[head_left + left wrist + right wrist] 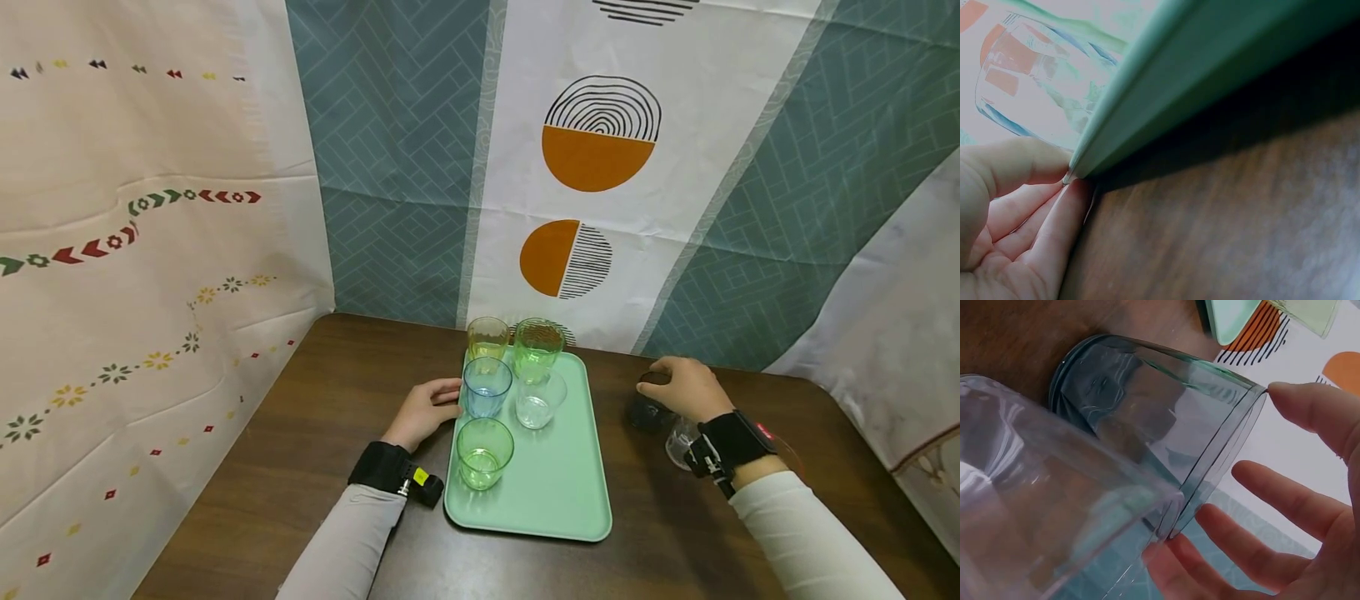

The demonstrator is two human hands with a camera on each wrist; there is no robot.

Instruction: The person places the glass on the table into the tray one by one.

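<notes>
Your left grip [423, 412] pinches the pale-green rectangular tray [558, 471] at its left edge, centre frame. Your right grip [692, 390] is clamped on the rim of the dark-tinted transparent tumbler [645, 414], right of centre. Lift vertically, clear of the colourless transparent tumbler [679, 444] alongside.

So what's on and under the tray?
On it: a yellow glass, a blue glass, a clear glass, a far green glass and a near green glass. The tray hides anything beneath its middle.

A brown wood-grained bench [300, 417] carries a green tray [555, 492]; right of that tray, also on the bench, stand a dark glass [643, 415] and a clear glass [677, 447].
</notes>
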